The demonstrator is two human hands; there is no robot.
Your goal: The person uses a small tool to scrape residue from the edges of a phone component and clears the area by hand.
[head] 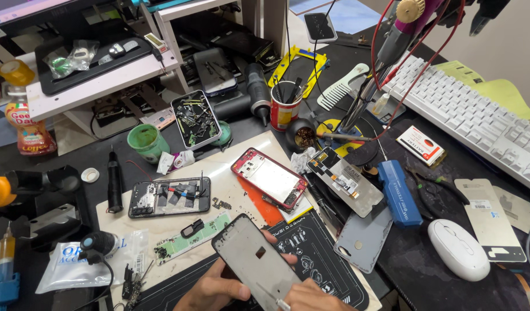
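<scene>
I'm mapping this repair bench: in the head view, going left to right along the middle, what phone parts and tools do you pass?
Black pen-shaped tool → opened black phone → red-framed phone → display panel with ribbon → blue box → white mouse.

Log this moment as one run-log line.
left hand: holds phone frame | right hand: touches frame's lower end | red phone: on mat

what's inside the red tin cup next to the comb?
The red tin cup holds several dark, thin tools standing upright, tips and handles sticking out above the rim. Their lower ends and anything at the bottom are hidden by the cup wall. The white comb lies beside it.
</scene>
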